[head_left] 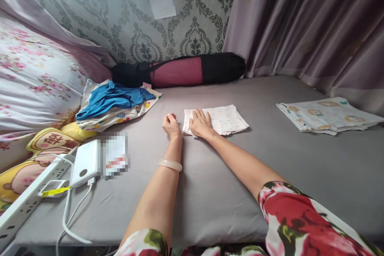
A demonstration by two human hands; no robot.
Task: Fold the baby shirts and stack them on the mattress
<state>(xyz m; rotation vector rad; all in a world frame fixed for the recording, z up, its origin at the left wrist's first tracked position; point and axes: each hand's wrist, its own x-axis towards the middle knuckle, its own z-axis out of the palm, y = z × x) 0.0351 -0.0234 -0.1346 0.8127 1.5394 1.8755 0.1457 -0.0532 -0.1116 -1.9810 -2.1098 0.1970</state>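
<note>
A folded white cloth (226, 119) with a faint small print lies flat on the grey bed sheet. My right hand (200, 123) rests on its left part, palm down, fingers stretched out and a little spread. Just left of the cloth, apart from it, is my left hand (172, 125), curled into a loose fist with nothing visible in it. A second folded cloth (322, 114), white with orange and green figures, lies to the right, away from both hands.
At the left are a blue garment (112, 98) on a patterned cloth, a yellow plush pillow (45, 140), a white power bank (85, 163), a power strip (33, 192) and cables. A long black and maroon bag (177, 72) lies along the wall. Curtains (288, 20) hang at the right.
</note>
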